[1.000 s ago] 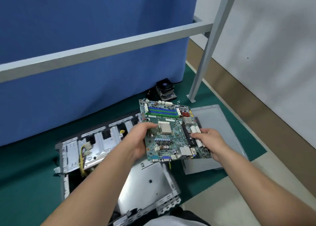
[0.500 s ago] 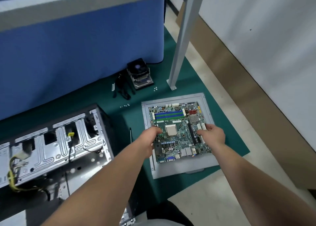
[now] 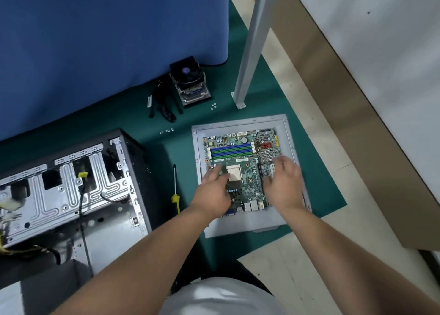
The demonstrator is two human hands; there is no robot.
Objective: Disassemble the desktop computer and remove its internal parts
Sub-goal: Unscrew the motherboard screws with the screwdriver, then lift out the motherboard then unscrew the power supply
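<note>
The green motherboard (image 3: 240, 152) lies flat on a grey metal side panel (image 3: 242, 226) on the green mat. My left hand (image 3: 212, 193) hovers over the board's left half, fingers stretched towards the CPU socket (image 3: 233, 173). My right hand (image 3: 283, 183) is over the right half with its fingers spread and slightly blurred. Neither hand grips the board. The open computer case (image 3: 71, 195) lies to the left, showing its metal drive cage and loose cables.
A yellow-handled screwdriver (image 3: 175, 195) lies between the case and the panel. At the back, a CPU cooler (image 3: 190, 83), black cables (image 3: 162, 105) and small screws (image 3: 213, 106) sit by the blue partition (image 3: 95, 40). A grey metal post (image 3: 252, 43) stands behind the panel.
Both hands carried the motherboard from above the case to the right, set it down on the side panel and let go of it. The view tilted down.
</note>
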